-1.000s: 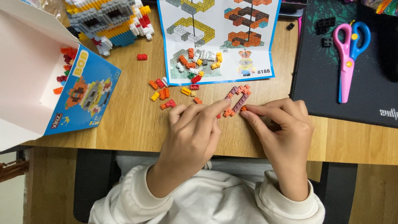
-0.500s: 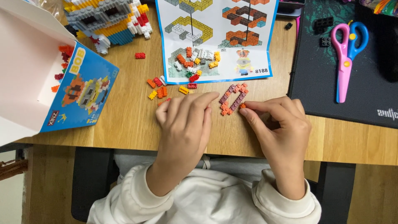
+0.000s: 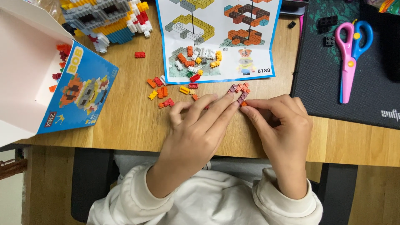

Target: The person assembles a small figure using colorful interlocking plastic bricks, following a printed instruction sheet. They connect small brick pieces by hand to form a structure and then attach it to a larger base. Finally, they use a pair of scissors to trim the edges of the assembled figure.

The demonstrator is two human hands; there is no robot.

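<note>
The person wears a soft, cream-white sweatshirt with long sleeves. Each sleeve ends in a ribbed cuff that sits just behind the wrist, gathering the looser fabric above it into gentle folds. The left hand (image 3: 196, 133) and right hand (image 3: 283, 125) are bare, with no rings, watch or bracelet showing. The fingernails are short and unpainted. Below the cuffs, the same pale fabric covers the chest and lap.

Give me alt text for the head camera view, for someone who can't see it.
Two hands, left hand and right hand, press on a small brick piece on a wooden table. Loose bricks, an instruction sheet, an open box and scissors lie around.
</note>
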